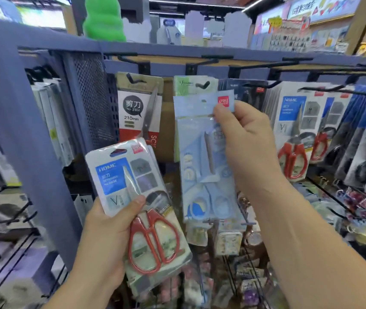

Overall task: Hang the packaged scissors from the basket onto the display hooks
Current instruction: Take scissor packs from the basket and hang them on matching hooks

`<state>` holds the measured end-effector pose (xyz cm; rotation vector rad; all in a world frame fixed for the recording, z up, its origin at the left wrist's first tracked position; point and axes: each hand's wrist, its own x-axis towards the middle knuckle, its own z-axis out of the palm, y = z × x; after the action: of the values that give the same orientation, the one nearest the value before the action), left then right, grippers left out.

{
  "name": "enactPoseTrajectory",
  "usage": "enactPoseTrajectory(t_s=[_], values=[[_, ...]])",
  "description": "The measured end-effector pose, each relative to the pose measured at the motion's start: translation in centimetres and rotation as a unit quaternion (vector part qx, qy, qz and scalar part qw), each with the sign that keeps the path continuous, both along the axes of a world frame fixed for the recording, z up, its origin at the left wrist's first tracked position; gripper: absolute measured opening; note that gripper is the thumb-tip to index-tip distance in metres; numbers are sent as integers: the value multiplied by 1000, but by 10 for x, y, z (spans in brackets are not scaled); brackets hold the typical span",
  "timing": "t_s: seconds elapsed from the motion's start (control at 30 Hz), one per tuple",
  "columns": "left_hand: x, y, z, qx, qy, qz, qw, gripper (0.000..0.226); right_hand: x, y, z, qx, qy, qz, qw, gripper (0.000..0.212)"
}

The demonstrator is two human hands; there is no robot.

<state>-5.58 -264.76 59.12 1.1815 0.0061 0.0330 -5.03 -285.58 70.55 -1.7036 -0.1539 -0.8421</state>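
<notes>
Here the right hand (244, 139) pinches the blue scissors pack (202, 157) by its top corner, just below a hook (202, 85); the left hand (106, 230) grips a stack of red-handled packs (142, 210). The card looks light and stiff, best held near the hang hole

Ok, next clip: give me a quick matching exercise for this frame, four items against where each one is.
Items
1. red-handled scissors pack
2. light blue scissors pack
3. 210mm scissors pack
4. green foam object

Places
A. on the top shelf
B. pinched by the right hand
C. hanging on a display hook
D. gripped by the left hand

Pairs: 1-D, 2-B, 3-C, 4-A
</notes>
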Motion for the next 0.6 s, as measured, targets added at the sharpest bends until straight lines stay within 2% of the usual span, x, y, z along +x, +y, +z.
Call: enactPoseTrajectory(t_s=[0.13,0.33,0.6], values=[[5,1,8,0,-1,11,1000,34,17,-2,18,-17,-43,-34,998,31],[11,1,13,7,-8,9,1000,34,31,-6,18,6,-43,-24,999,34],[15,-2,19,3,-11,-23,1000,49,36,-12,21,16,-25,-32,999,46]])
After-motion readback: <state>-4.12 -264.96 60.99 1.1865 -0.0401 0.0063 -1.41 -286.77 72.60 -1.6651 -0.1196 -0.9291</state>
